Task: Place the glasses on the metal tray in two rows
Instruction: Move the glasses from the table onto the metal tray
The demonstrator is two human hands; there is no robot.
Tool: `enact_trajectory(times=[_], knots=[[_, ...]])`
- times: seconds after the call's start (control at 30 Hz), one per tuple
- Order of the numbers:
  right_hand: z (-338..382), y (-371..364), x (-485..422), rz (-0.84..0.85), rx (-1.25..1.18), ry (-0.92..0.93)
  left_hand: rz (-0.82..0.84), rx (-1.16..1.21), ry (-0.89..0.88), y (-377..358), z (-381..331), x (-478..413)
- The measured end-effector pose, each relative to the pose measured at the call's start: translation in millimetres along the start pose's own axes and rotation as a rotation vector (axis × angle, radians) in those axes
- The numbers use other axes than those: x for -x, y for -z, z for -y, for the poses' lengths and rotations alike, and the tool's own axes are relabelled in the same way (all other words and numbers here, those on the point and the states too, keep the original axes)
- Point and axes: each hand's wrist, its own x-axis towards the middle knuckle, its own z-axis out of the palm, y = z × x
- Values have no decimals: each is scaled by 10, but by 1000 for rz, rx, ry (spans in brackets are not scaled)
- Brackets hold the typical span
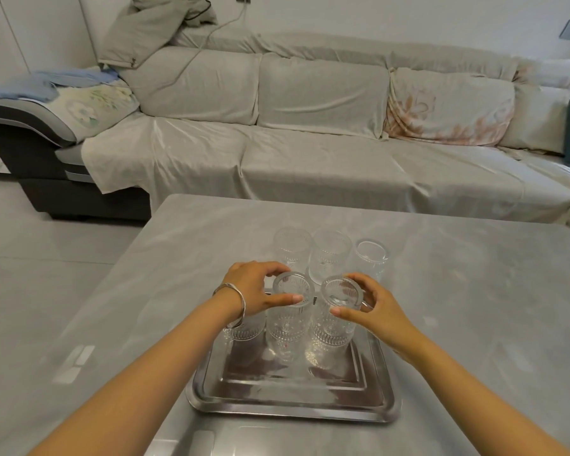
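Observation:
A shiny metal tray [293, 403] lies on the grey table [458, 291]. Two clear ribbed glasses stand upright on it side by side. My left hand [254, 291] is wrapped around the rim of the left glass [288, 320]. The rim of the right glass [336, 317] is held by my right hand [380, 307]. A third glass [244, 334] sits on the tray's far left, mostly hidden under my left wrist. Three more glasses [329, 255] stand in a row on the table just beyond the tray.
A long sofa [310, 143] with a beige cover runs behind the table. Grey tiled floor [46, 241] lies to the left. The table's left edge runs diagonally close to my left arm.

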Motion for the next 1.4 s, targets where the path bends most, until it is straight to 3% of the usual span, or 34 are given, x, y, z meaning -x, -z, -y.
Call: enact_trajectory(times=[0.27,0.37,0.53,0.67,0.97,1.27,1.4], knots=[[36,44,9,62,63,31,5,49,-10,1,11,-25],[118,196,-28,-59,18,103,-44,215,5,53,-27,-87],[97,543,-213,-297,9,130,-161,276,23,112,-143,-357],[-63,692,-446,-249,73,46,-148,244,89,121,-139,-640],[-309,562,-860,-188,-25,-1,-66,239,168,-71,-45,-927],[-13,713,-766,-348,-30,149,-76,267,144,39,-12,-854],[448,769,-573,-317,-37,230,-135,324,44,221,-188,-728]])
